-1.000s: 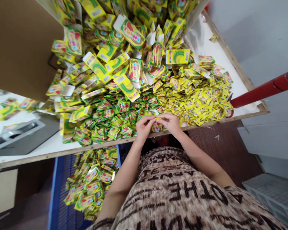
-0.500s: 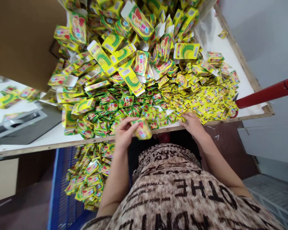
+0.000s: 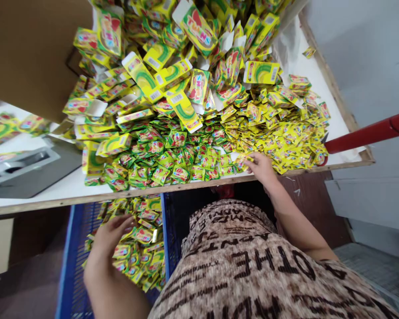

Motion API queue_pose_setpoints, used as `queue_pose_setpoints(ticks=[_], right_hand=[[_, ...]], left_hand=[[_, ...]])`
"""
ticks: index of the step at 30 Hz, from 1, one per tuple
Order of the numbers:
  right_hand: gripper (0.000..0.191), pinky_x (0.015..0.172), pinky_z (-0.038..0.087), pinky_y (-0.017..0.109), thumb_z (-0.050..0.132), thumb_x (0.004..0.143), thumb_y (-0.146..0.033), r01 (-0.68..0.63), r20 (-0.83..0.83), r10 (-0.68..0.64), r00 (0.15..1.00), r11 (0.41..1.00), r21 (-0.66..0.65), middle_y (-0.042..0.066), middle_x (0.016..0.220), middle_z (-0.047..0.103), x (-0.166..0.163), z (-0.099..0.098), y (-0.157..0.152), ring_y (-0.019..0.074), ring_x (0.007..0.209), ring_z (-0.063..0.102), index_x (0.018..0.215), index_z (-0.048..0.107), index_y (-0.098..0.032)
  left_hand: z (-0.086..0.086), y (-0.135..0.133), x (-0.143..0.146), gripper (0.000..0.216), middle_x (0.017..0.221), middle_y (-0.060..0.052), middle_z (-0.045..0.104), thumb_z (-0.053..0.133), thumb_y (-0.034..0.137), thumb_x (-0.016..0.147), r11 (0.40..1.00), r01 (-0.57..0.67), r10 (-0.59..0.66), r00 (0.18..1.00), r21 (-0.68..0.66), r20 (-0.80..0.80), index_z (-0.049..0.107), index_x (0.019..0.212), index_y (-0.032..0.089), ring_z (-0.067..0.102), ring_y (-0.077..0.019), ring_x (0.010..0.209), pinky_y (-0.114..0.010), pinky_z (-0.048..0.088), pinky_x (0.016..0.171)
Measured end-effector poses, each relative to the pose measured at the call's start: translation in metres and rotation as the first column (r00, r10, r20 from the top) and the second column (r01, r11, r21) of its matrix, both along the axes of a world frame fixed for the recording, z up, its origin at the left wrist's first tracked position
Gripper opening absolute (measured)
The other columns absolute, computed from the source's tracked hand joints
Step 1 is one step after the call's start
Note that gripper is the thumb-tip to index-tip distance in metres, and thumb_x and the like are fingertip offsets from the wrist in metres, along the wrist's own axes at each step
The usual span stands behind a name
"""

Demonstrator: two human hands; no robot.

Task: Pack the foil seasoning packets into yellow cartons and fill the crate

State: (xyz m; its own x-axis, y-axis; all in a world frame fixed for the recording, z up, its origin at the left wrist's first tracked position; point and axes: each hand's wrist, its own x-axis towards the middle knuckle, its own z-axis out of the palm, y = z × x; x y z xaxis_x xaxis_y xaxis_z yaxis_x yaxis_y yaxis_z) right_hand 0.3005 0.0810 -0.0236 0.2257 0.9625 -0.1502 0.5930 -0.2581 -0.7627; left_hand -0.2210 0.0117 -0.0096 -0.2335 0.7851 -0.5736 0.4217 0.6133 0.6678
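Note:
My left hand [image 3: 108, 239] is over the blue crate [image 3: 165, 239] below the table edge, its fingers stretched out and holding nothing. Under it, small yellow-green candy boxes [image 3: 146, 248] fill the crate. At the table's front edge, my right hand [image 3: 262, 168] pinches a small yellow sachet [image 3: 245, 162] between its fingertips. Around that hand lie a heap of yellow sachets [image 3: 286, 146] to the right and a heap of green sachets [image 3: 179, 173] to the left.
Flattened and open-ended candy boxes [image 3: 186, 110] pile up behind the sachets. A brown carton [image 3: 29, 53] stands at the left, near a tape dispenser [image 3: 23, 166]. From the right, a red pole [image 3: 369, 133] reaches across the table's wooden rim [image 3: 346, 166].
My left hand has moved down and left from the table edge to the crate, and the candy box it held is out of it. The right hand shifted slightly left, onto a yellow sachet.

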Motion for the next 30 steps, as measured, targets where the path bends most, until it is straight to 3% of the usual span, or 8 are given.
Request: queue_pose_setpoints(ticks=[2,5,8,12,17,23,26,30], right_hand=[[0.019,0.058,0.043,0.029,0.066,0.079,-0.039,0.051,0.012,-0.05,0.999,0.996,-0.078,-0.002,0.059,0.057,-0.013,-0.01,0.003,0.0177,0.053,0.056,0.083,0.061,-0.02],[0.014,0.065,0.044,0.031,0.068,0.075,-0.031,0.057,0.243,-0.052,0.969,0.998,-0.015,0.001,0.067,0.059,-0.023,-0.018,0.002,0.0195,0.065,0.057,0.078,0.06,-0.02],[0.009,0.071,0.043,0.032,0.066,0.073,-0.026,-0.003,0.345,-0.034,0.938,0.994,0.107,0.005,0.078,0.061,-0.023,-0.019,-0.003,0.0206,0.074,0.056,0.075,0.06,-0.02],[0.014,0.068,0.042,0.031,0.066,0.069,-0.024,0.001,0.303,-0.04,0.952,0.992,0.129,0.003,0.069,0.057,-0.019,-0.017,-0.009,0.0191,0.069,0.053,0.061,0.056,-0.02],[0.022,0.066,0.043,0.03,0.067,0.067,-0.025,0.026,0.164,-0.046,0.985,0.993,0.119,0.001,0.064,0.058,-0.014,-0.019,-0.01,0.0171,0.065,0.055,0.051,0.053,-0.02],[0.021,0.066,0.046,0.031,0.068,0.071,-0.038,-0.11,0.039,0.107,0.994,0.988,0.112,0.003,0.078,0.066,-0.007,-0.012,-0.009,0.0193,0.07,0.059,0.083,0.067,-0.02],[0.025,0.065,0.044,0.032,0.06,0.083,-0.045,-0.253,0.12,0.235,0.965,0.953,0.166,0.004,0.075,0.064,-0.004,-0.008,-0.011,0.0212,0.07,0.059,0.087,0.066,-0.021],[0.029,0.068,0.043,0.034,0.052,0.091,-0.045,-0.33,0.32,0.252,0.913,0.918,0.218,0.008,0.076,0.063,-0.007,-0.004,-0.019,0.0246,0.074,0.06,0.081,0.062,-0.02]], left_hand=[[0.021,0.022,0.05,0.047,0.082,-0.002,0.076,0.081,0.056,0.058,0.994,0.102,-0.107,0.986,0.046,0.128,0.073,0.088,0.021,0.072,-0.0261,0.078,-0.038,0.059,0.073],[0.038,0.058,0.153,0.033,0.079,-0.007,0.074,0.072,0.05,0.074,0.913,0.299,-0.377,0.878,0.277,0.294,0.073,0.084,0.019,0.07,-0.0232,0.075,-0.035,0.057,0.075],[0.025,0.09,0.259,0.022,0.08,-0.006,0.072,0.065,0.041,0.082,0.756,0.41,-0.607,0.73,0.51,0.313,0.074,0.084,0.021,0.067,-0.0207,0.073,-0.034,0.054,0.075],[-0.012,0.122,0.349,0.019,0.092,-0.009,0.069,0.074,0.019,0.068,0.638,0.551,-0.664,0.747,0.538,0.023,0.071,0.087,0.018,0.064,-0.024,0.087,-0.036,0.048,0.089],[-0.027,0.136,0.361,0.021,0.076,-0.005,0.063,0.082,0.018,0.057,0.591,0.697,-0.736,0.672,0.405,-0.083,0.065,0.069,0.018,0.06,-0.0244,0.081,-0.034,0.046,0.082],[-0.031,0.115,0.349,0.014,0.076,-0.001,0.068,0.07,0.016,0.068,0.648,0.558,-0.703,0.7,0.519,0.126,0.07,0.081,0.017,0.06,-0.0183,0.074,-0.03,0.047,0.076],[-0.028,0.114,0.345,0.014,0.083,-0.004,0.073,0.063,0.017,0.076,0.641,0.517,-0.702,0.694,0.567,0.16,0.074,0.085,0.018,0.065,-0.02,0.08,-0.031,0.049,0.079],[0.006,0.143,0.31,0.021,0.098,-0.008,0.074,0.058,0.027,0.087,0.583,0.296,-0.412,0.91,0.756,-0.038,0.075,0.098,0.022,0.065,-0.0246,0.094,-0.038,0.047,0.09]])
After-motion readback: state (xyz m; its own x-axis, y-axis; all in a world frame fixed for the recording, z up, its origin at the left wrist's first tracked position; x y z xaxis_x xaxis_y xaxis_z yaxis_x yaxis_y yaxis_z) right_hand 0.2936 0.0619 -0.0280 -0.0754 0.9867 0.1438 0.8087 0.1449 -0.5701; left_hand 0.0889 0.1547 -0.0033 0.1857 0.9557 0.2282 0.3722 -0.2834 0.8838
